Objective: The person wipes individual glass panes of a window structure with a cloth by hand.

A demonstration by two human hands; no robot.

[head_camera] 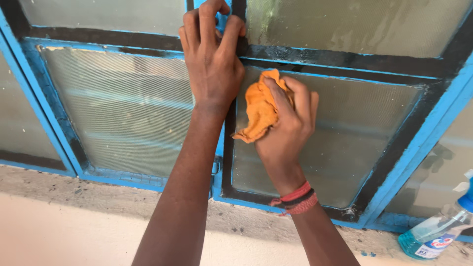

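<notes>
1. Right hand (288, 130): fingers closed around orange cloth (259, 111), pressed on upper left corner of frosted window pane (354, 128).
2. Left hand (212, 54): fingers curled, gripping blue window frame (433, 130) crossbar.
3. Spray bottle (441, 229) lies on sill (98, 197), right end.

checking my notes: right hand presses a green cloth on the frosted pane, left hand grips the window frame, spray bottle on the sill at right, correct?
Not quite: the head view shows the cloth is orange, not green. The rest holds: the right hand presses it on the frosted pane, the left hand grips the window frame, spray bottle on the sill.

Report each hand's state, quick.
Left hand: closed, gripping the blue window frame.
Right hand: closed on the orange cloth, against the glass pane.
</notes>
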